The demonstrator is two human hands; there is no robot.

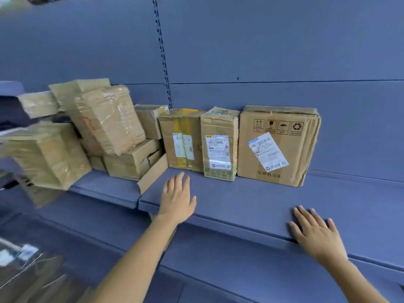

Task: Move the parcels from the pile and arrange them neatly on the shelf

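Where the blue shelf [251, 200] runs wide, the parcel pile [102, 127] sits jumbled at its left end. Three parcels stand upright, side by side, against the back: large carton [277, 145] rightmost, yellow-taped box [183, 141] leftmost, narrow box [219, 145] between. My left hand [178, 200] and right hand [317, 235] are flat over the shelf front, fingers [179, 180] straight, slightly spread, holding nothing.

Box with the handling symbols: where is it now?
Head view, right of centre: the box with the handling symbols stands upright on the shelf, rightmost in the row, beside the narrow green-printed box.
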